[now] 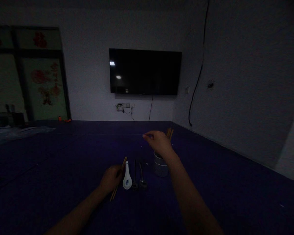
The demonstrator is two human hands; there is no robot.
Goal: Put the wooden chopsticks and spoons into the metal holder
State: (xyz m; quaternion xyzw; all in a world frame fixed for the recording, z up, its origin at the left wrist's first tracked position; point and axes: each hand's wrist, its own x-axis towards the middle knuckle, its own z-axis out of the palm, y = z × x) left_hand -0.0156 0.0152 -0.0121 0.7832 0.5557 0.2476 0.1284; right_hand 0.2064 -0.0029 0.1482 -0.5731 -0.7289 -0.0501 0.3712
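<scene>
My left hand [110, 179] rests on the blue surface with its fingers closed around a pair of wooden chopsticks [114, 193], which slant away from me. Just right of them lies a white ceramic soup spoon [127, 181] with a blue mark in its bowl. Two dark metal spoons [143, 183] lie side by side beyond it. Over a light, perforated utensil holder [160, 168] hangs my right hand [158, 141], its thumb and fingertips drawn together and nothing visible between them. More wooden chopsticks [171, 133] stand in the holder, partly hidden behind this hand.
A wide blue surface [83, 150] stretches to the wall, where a dark television [145, 71] hangs above sockets [127, 105] and cables. Crumpled clear plastic [22, 133] lies far left. A black cable [197, 86] runs down the right wall. The room is dim.
</scene>
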